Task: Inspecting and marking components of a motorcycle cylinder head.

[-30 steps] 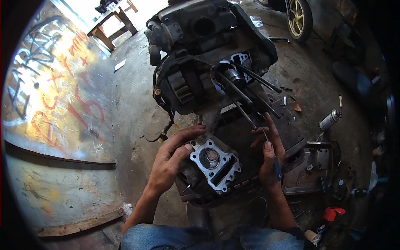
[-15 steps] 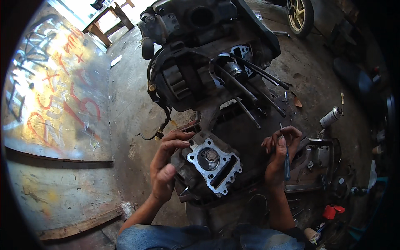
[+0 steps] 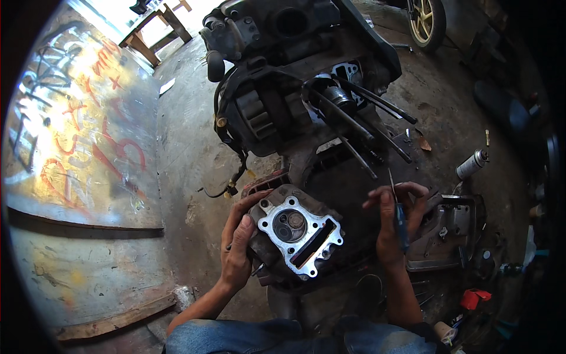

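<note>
A cylinder head with a bright, flat face sits face up before me, its round chamber and long slot showing. My left hand is closed around its left side, thumb on the upper edge and fingers partly hidden behind. To the right, my right hand holds a screwdriver with a dark blue handle, its thin shaft pointing up and away. The screwdriver is apart from the cylinder head. Farther off stands a dark engine, with a bare piston among several long studs.
A spray can lies at the right, above a metal cover on the floor. Near the lower right is a red object. A painted panel borders the left side, and a wheel stands far right.
My left hand has closed on the cylinder head's side, where its fingers were apart before. The cylinder head has shifted slightly left. In my right hand the screwdriver's tip has swung left.
</note>
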### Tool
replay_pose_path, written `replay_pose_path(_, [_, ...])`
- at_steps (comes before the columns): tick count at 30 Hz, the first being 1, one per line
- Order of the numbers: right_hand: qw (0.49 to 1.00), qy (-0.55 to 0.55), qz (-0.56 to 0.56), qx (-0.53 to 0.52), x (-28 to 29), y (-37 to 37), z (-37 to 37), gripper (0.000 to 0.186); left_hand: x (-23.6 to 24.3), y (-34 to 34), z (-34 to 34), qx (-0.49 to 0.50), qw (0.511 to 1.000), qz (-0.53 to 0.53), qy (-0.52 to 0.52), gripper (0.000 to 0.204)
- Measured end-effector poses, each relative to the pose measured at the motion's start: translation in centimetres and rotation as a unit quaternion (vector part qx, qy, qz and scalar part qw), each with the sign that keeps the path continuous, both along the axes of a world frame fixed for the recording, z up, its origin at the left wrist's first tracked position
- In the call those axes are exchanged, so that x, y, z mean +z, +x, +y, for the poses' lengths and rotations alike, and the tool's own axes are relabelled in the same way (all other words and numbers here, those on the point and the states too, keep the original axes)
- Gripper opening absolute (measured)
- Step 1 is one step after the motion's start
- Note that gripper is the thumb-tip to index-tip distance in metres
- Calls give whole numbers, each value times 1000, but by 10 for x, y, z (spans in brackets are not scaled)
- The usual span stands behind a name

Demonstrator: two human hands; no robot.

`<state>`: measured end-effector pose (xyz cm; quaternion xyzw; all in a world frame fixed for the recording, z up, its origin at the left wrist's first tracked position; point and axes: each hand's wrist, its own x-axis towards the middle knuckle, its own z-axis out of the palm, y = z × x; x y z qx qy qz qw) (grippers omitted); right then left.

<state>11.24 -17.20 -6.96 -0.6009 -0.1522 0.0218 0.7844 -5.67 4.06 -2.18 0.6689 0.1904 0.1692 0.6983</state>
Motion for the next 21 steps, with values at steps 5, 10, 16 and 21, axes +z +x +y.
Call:
replay_pose_path(5, [996,-52,-69,32,-1,-6,-11,24,-1,7,-5,25,998,-21,-50,50])
replay_pose_path(10, [985,58,41,157,15,-34,-19,22,2,9,-2,-18,997,-40,60,47])
replay_pose_path(16, [975,-18,-72,208,20,-54,-16,27,4,11,5,-70,993,-43,86,46])
replay_pose_path(21, [975,-48,-131,172,20,-61,-5,25,10,9,6,-66,995,-23,73,46])
